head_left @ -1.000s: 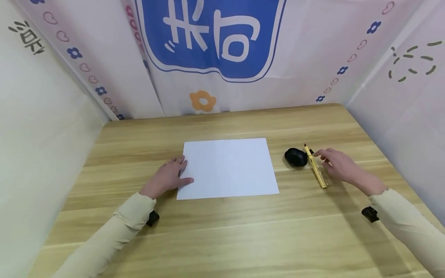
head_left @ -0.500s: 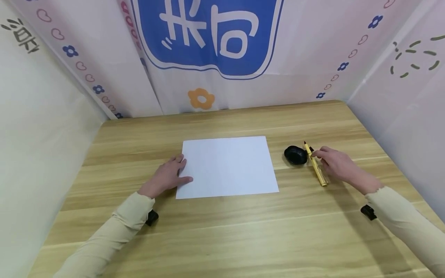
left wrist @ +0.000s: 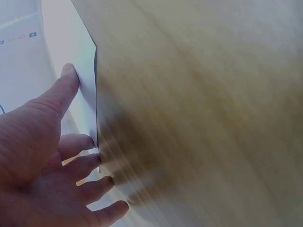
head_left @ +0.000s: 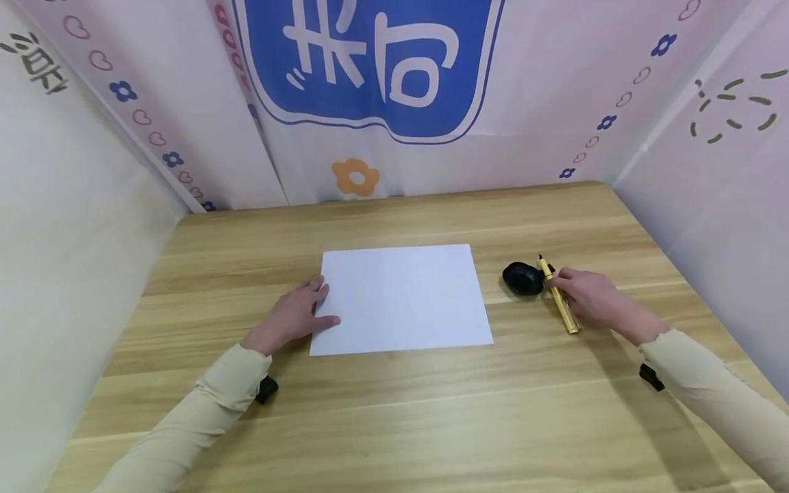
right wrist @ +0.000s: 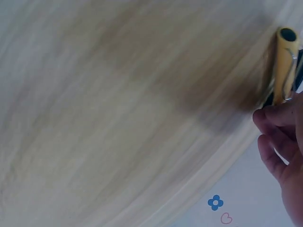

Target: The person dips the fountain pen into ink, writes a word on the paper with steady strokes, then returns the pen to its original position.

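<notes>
A blank white sheet of paper point(head_left: 401, 301) lies on the wooden table. My left hand point(head_left: 296, 311) rests at its left edge, fingers spread; in the left wrist view the thumb point(left wrist: 66, 87) lies over the paper and the other fingertips reach its edge. On the right, a yellow fountain pen point(head_left: 564, 313) leans tip-away beside a smooth black rounded object point(head_left: 522, 279). My right hand point(head_left: 592, 296) pinches the pen's barrel from its right side. The right wrist view shows the pen's yellow end and metal clip point(right wrist: 285, 64) above curled fingers point(right wrist: 270, 151).
The table point(head_left: 394, 424) ends at a printed backdrop point(head_left: 524, 137) behind, with pale walls on both sides. Small black devices point(head_left: 267, 389) hang under the sleeves at the wrists. A short black piece sticks out behind the pen near its tip.
My right hand has moved slightly left and closed its fingers on the pen, which stays in about the same place. The left hand stays at the paper's edge.
</notes>
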### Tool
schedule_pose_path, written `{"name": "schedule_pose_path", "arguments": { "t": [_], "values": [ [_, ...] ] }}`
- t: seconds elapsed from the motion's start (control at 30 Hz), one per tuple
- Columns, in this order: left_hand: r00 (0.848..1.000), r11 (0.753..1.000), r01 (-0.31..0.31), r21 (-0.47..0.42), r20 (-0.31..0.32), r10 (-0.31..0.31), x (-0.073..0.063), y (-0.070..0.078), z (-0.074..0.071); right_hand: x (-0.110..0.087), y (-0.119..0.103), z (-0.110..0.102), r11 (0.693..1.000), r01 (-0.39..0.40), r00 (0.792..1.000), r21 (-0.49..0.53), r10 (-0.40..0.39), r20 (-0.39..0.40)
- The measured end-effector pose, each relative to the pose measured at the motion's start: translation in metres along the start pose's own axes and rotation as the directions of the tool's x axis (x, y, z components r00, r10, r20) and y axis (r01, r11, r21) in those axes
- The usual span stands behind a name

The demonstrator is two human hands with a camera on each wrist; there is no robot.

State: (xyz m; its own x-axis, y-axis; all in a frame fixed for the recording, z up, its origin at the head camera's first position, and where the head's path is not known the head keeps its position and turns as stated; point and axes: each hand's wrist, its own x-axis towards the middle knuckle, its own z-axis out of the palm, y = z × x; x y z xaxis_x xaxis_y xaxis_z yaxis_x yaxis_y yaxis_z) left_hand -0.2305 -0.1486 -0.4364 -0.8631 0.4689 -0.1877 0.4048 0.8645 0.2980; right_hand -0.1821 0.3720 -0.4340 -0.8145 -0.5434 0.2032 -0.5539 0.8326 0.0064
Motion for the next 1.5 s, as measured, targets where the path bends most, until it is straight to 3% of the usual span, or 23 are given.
{"name": "schedule_pose_path", "arguments": {
  "t": [0.2,0.43,0.8,1.07,1.2,1.5],
  "values": [
    [1.000,1.000,0.000,0.001,0.005,0.000,0.000,0.001,0.003,-0.006,0.005,0.009,0.998,0.054,0.997,-0.037,-0.056,-0.058],
    [1.000,1.000,0.003,0.006,0.006,-0.003,0.000,0.002,0.005,-0.008,0.012,0.013,0.985,0.159,0.979,-0.062,-0.165,-0.121],
    [1.000,1.000,0.003,0.011,0.007,-0.003,0.002,0.002,0.006,-0.014,0.017,0.014,0.968,0.243,0.955,-0.065,-0.250,-0.160],
    [1.000,1.000,-0.005,0.023,-0.008,0.005,0.001,0.001,0.003,-0.014,0.025,0.012,0.954,0.293,0.921,-0.063,-0.299,-0.250],
    [1.000,1.000,-0.011,0.018,0.003,0.010,0.004,0.003,0.005,-0.020,0.025,0.010,0.963,0.267,0.921,-0.045,-0.268,-0.283],
    [1.000,1.000,-0.015,0.025,0.008,0.015,0.009,0.002,0.004,-0.018,0.022,-0.001,0.993,0.104,0.938,0.063,-0.077,-0.337]
  ]
}}
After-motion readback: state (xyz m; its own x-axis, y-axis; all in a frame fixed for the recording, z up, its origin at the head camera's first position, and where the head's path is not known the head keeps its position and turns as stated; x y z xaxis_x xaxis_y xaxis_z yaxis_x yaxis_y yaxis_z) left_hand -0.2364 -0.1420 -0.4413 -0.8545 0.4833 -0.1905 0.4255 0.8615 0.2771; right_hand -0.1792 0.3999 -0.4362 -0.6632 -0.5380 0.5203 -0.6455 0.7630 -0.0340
